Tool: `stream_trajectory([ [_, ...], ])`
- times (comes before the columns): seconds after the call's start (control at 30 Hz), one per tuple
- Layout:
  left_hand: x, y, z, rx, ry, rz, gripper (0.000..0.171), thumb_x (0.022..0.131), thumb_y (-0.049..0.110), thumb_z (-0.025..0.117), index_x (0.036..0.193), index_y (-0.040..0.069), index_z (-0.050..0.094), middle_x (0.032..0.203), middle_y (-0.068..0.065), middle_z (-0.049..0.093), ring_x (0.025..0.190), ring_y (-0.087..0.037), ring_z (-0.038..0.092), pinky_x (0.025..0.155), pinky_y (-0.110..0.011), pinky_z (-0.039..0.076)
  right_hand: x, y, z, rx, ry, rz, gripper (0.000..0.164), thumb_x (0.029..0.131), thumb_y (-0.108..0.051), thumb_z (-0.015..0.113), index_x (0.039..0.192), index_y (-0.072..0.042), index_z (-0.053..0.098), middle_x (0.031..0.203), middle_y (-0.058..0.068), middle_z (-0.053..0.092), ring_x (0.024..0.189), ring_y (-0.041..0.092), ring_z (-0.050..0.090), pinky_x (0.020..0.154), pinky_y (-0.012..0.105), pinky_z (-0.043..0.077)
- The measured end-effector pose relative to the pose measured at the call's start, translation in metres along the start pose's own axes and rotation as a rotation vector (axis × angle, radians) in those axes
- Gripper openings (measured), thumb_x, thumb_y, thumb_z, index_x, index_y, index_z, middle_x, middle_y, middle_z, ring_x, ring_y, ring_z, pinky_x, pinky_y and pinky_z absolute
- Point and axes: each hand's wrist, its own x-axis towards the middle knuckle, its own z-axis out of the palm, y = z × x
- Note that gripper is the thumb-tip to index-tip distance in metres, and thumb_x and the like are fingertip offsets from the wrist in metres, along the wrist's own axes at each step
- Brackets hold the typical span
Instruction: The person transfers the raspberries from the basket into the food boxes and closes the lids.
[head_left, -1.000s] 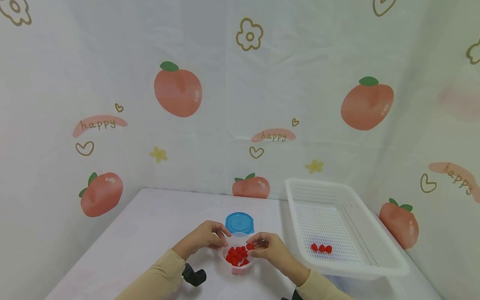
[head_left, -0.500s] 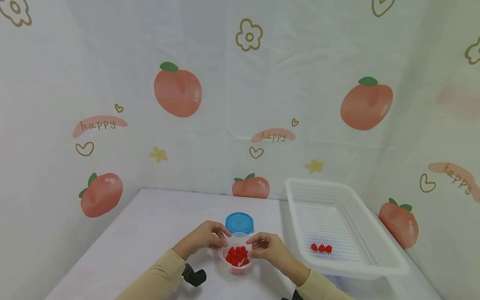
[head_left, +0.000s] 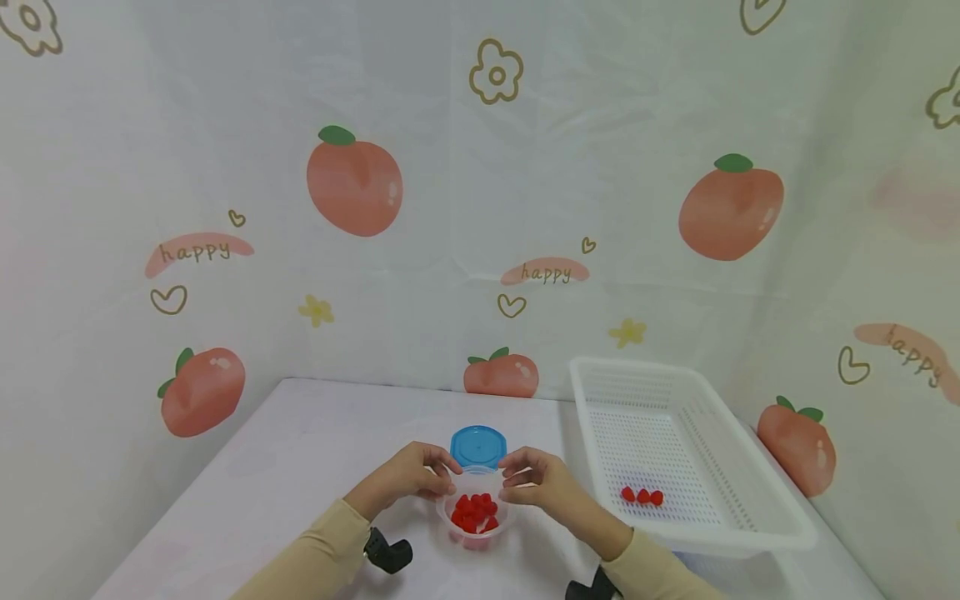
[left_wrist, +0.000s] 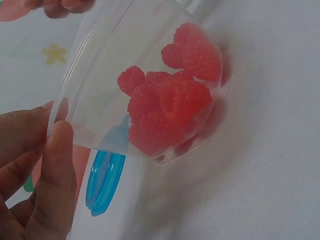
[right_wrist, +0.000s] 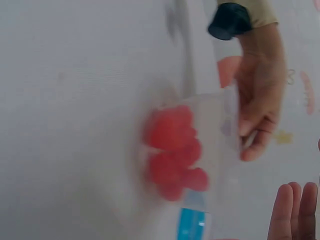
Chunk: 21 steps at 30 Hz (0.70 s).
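A clear plastic tub [head_left: 474, 482] stands on the table with several red raspberries [left_wrist: 165, 107] heaped in its bottom. My left hand [head_left: 412, 471] pinches the tub's rim between thumb and fingers, plain in the left wrist view. Above the tub's right side is my right hand [head_left: 543, 485], its fingers loosely bent with no raspberry seen between them. In the right wrist view its fingertips [right_wrist: 292, 210] appear apart from the tub. Just behind the tub lies a blue lid [head_left: 478, 447].
A white perforated plastic basket [head_left: 780, 525] stands on the right of the table [head_left: 315, 450], with 3 raspberries [head_left: 642, 497] in a row on its floor. Behind the table hangs a printed white cloth [head_left: 420, 317].
A raspberry in my right fingers one second ago is no longer seen there. That hand has since lifted slightly away from the tub. My left hand has kept its place on the rim.
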Motion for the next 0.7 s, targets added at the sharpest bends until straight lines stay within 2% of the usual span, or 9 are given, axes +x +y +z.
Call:
stream_trajectory([
  [0.13, -0.001, 0.0, 0.0, 0.002, -0.001, -0.004, 0.024, 0.081, 0.008, 0.076, 0.103, 0.003, 0.07, 0.08, -0.005, 0.061, 0.065, -0.014, 0.061, 0.066, -0.028, 0.058, 0.0, -0.018, -0.017, -0.007, 0.003, -0.034, 0.038, 0.088, -0.014, 0.071, 0.119, 0.003, 0.056, 0.112, 0.019, 0.059, 0.098, 0.02, 0.062, 0.082, 0.028, 0.057],
  [0.27, -0.001, 0.0, 0.0, 0.006, 0.002, -0.007, 0.023, 0.08, 0.01, 0.077, 0.102, 0.006, 0.07, 0.081, -0.005, 0.061, 0.065, -0.015, 0.061, 0.066, -0.028, 0.058, 0.003, -0.035, -0.042, -0.04, 0.058, -0.094, 0.036, 0.088, -0.014, 0.071, 0.117, 0.001, 0.057, 0.111, 0.009, 0.06, 0.099, 0.018, 0.062, 0.084, 0.026, 0.055],
  [0.43, 0.0, -0.001, 0.0, 0.009, 0.005, -0.005, 0.023, 0.08, 0.01, 0.078, 0.102, 0.006, 0.071, 0.081, -0.005, 0.061, 0.065, -0.015, 0.061, 0.066, -0.028, 0.058, 0.008, -0.051, -0.08, 0.0, 0.139, -0.158, 0.026, 0.087, -0.009, 0.07, 0.111, -0.015, 0.063, 0.104, -0.006, 0.062, 0.096, 0.009, 0.063, 0.085, 0.023, 0.053],
  [0.53, 0.0, -0.001, 0.0, 0.008, 0.006, -0.006, 0.023, 0.08, 0.01, 0.078, 0.102, 0.006, 0.071, 0.081, -0.005, 0.061, 0.065, -0.015, 0.061, 0.065, -0.028, 0.058, 0.01, -0.052, -0.102, 0.032, 0.15, -0.206, 0.027, 0.088, -0.005, 0.067, 0.108, -0.024, 0.064, 0.104, -0.01, 0.062, 0.097, 0.006, 0.063, 0.084, 0.022, 0.054],
  [0.7, 0.0, -0.001, 0.0, 0.007, 0.007, -0.01, 0.023, 0.08, 0.011, 0.078, 0.101, 0.007, 0.071, 0.081, -0.006, 0.061, 0.064, -0.015, 0.061, 0.065, -0.028, 0.058, 0.011, -0.037, -0.138, 0.051, 0.151, -0.22, 0.029, 0.093, -0.004, 0.061, 0.111, -0.026, 0.062, 0.109, -0.008, 0.061, 0.099, 0.006, 0.062, 0.085, 0.02, 0.054],
])
